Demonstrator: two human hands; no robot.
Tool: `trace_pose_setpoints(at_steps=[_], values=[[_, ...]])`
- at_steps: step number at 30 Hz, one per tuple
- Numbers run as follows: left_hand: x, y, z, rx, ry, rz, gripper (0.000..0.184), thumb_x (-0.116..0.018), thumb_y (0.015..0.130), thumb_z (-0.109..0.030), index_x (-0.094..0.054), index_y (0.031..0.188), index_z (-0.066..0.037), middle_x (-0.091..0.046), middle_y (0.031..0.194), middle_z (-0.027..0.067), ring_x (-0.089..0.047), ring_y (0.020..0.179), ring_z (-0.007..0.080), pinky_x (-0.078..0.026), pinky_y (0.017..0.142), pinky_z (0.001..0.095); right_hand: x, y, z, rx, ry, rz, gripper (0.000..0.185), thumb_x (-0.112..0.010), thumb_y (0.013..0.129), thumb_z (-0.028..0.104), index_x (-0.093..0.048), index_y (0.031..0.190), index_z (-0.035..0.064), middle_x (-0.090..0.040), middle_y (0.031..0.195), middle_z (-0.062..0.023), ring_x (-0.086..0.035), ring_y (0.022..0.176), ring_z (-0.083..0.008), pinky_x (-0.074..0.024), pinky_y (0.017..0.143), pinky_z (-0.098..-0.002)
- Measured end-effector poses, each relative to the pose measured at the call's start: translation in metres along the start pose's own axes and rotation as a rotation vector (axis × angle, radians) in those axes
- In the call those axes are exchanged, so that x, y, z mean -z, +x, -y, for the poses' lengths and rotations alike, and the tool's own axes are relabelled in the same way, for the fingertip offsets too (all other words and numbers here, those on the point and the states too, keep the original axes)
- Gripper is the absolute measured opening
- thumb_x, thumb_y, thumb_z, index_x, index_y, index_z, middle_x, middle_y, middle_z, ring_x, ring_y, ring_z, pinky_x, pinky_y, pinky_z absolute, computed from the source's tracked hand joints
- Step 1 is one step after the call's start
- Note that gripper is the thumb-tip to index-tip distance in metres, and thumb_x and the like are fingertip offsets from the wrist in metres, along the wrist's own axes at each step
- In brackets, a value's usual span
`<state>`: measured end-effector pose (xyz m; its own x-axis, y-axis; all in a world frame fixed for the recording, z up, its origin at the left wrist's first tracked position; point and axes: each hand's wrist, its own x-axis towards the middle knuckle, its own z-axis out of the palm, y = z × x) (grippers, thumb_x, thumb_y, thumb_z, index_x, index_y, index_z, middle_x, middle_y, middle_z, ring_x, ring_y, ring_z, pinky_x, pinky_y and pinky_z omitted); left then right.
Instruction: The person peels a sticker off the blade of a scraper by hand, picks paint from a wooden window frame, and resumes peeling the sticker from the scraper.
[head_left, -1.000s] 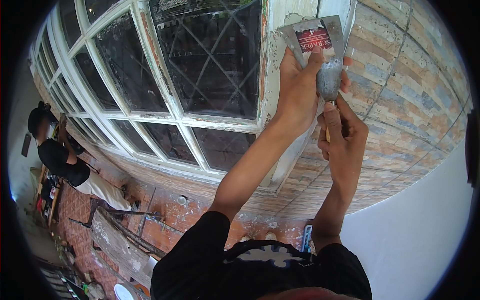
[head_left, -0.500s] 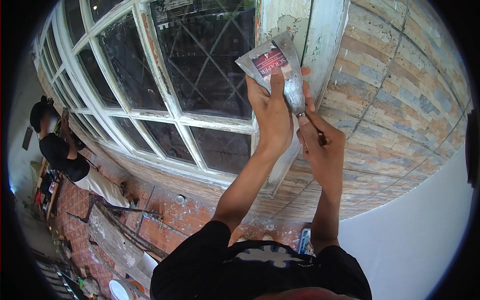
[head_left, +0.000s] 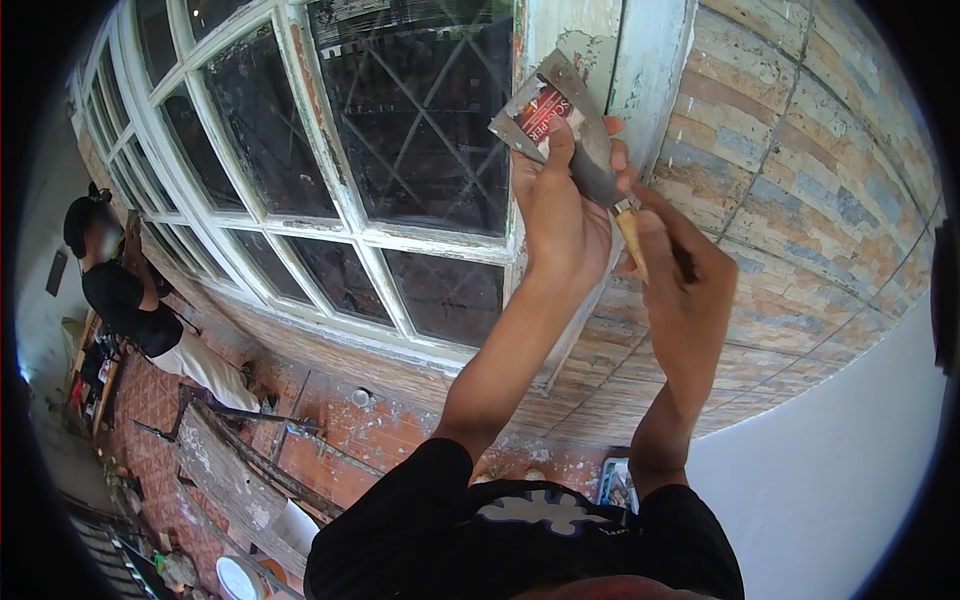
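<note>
A paint scraper (head_left: 586, 137) with a wide metal blade and a red label is held tilted in front of the window frame (head_left: 565, 335). My left hand (head_left: 558, 215) is closed around the blade, thumb on the label and fingertips showing past the far edge. The blade's broad end points to the upper left. My right hand (head_left: 697, 285) is at the wooden handle (head_left: 632, 235), its fingers curled round it and slightly blurred. Behind the blade, the frame's white paint is chipped, with a greyish bare patch (head_left: 592, 50).
Stone-patterned tiles (head_left: 770, 210) cover the wall to the right. A person in black (head_left: 125, 305) stands at the far left by the window. Below are a worn wooden plank (head_left: 225, 470), a white bucket (head_left: 238, 578), a blue-edged tray (head_left: 615, 482) and paint flakes on the floor.
The scraper has turned slightly and shifted right. My right hand has moved right and down along the handle, leaving more of its wood showing. My left hand keeps the blade.
</note>
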<state>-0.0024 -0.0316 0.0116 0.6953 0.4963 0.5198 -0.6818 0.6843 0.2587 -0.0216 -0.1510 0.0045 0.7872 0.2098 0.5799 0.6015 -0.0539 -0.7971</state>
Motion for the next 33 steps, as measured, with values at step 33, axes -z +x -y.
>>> trace_pose_setpoints(at_steps=[33], values=[[0.026,0.012,0.017,0.205,-0.088,0.107,0.025,-0.060,0.099,-0.019,-0.059,0.114,0.000,-0.069,0.109,0.0121,-0.071,0.097,0.0234,-0.065,0.076,0.0392,0.052,0.034,0.021,0.235,-0.250,0.069,0.020,-0.071,0.090,0.013,-0.075,0.109,0.0052,-0.075,0.092,-0.0090,-0.060,0.077,-0.0061,-0.0492,0.070,-0.0225]])
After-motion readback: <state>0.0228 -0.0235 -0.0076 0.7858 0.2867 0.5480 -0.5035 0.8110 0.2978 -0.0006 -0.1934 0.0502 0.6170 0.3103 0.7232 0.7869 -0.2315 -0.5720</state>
